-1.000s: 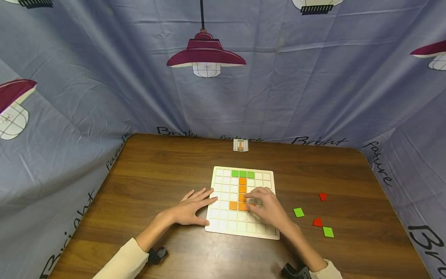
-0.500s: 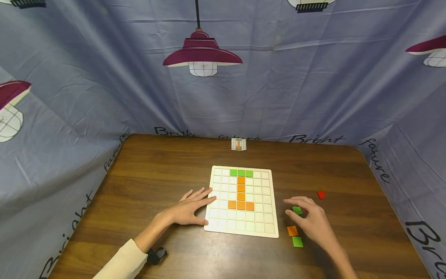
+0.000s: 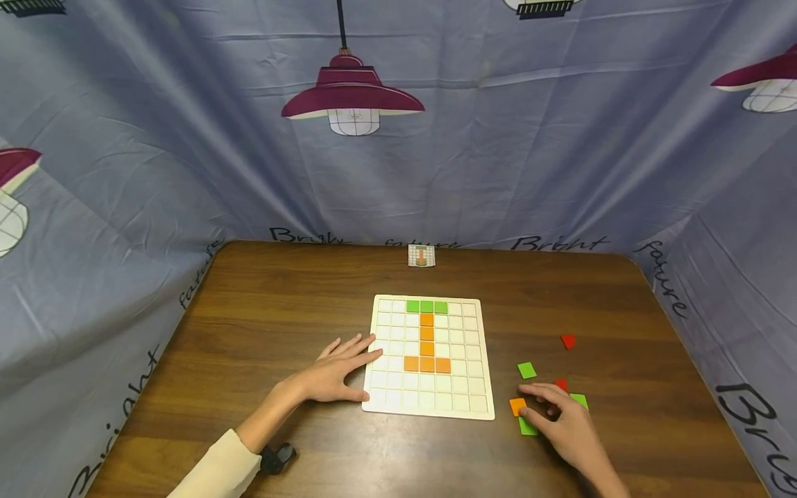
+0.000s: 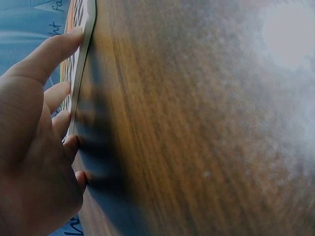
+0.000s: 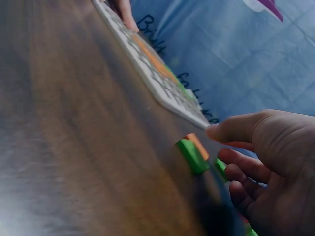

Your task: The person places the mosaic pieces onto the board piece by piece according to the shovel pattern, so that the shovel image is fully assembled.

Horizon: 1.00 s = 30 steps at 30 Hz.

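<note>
A: ok, where does everything sit relative to the hands?

B: table (image 3: 299, 290) under both, board (image 3: 461, 403) between them. left hand (image 3: 336, 373) is spread wide on the board's edge, gripping nothing. right hand (image 3: 557, 415) is off past the opposite edge, low over the table, fingers loosely bent, thumb and index well apart, nothing in its grasp that I can see.

A: and the piece to watch?

B: orange tile (image 3: 517, 406) imo. it's just left of the gap between the right thumb and index tips, on the side facing the board. so the right hand is way nearer; the left is across the board from it.

A: thumb touching it?

B: can't tell. head view has the thumb tip lapping its edge, right wrist view looks more like a gap.

A: long axis?

B: none really, it's square. I'd worry more about the green tile (image 3: 528, 427) by the thumb, on the person's side of the orange one. touching or overlapping, can't tell which.
</note>
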{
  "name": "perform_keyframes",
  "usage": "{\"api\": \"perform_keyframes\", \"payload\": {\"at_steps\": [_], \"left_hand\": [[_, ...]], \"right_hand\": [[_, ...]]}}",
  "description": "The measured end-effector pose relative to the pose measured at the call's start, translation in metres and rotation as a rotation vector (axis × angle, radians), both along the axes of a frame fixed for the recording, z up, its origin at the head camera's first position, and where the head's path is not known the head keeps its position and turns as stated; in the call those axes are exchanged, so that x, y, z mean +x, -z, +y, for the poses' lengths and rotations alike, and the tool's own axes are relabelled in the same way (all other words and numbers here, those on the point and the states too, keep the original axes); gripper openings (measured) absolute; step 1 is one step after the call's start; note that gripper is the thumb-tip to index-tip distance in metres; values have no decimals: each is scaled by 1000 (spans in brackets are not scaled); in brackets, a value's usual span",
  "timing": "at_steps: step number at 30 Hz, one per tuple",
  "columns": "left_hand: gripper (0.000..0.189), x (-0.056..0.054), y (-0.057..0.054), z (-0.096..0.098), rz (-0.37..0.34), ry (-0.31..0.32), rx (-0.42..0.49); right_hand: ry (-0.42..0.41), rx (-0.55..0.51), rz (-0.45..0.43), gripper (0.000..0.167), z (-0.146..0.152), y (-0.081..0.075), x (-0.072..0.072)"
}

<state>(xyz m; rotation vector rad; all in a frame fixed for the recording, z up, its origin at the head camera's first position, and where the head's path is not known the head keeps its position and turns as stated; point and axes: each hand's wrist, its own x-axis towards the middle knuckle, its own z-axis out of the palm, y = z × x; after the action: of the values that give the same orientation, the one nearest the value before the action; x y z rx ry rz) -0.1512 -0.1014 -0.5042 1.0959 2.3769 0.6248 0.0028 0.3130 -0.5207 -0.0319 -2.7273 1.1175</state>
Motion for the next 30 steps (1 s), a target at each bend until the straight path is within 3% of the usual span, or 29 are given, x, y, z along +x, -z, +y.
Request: {"api": "perform_keyframes", "payload": {"at_steps": [5,13,30], "left_hand": [[81,-1,1,-1,5,-3,4],[82,-1,1,-3,10,-6,12],[81,0,0,0,-9,-4,5]], "right_hand": [[18,-32,14,31,-3,6,0],[16,15,0,31,-4,11,-3],[25,52,1,31,-8,8,-5]]}}
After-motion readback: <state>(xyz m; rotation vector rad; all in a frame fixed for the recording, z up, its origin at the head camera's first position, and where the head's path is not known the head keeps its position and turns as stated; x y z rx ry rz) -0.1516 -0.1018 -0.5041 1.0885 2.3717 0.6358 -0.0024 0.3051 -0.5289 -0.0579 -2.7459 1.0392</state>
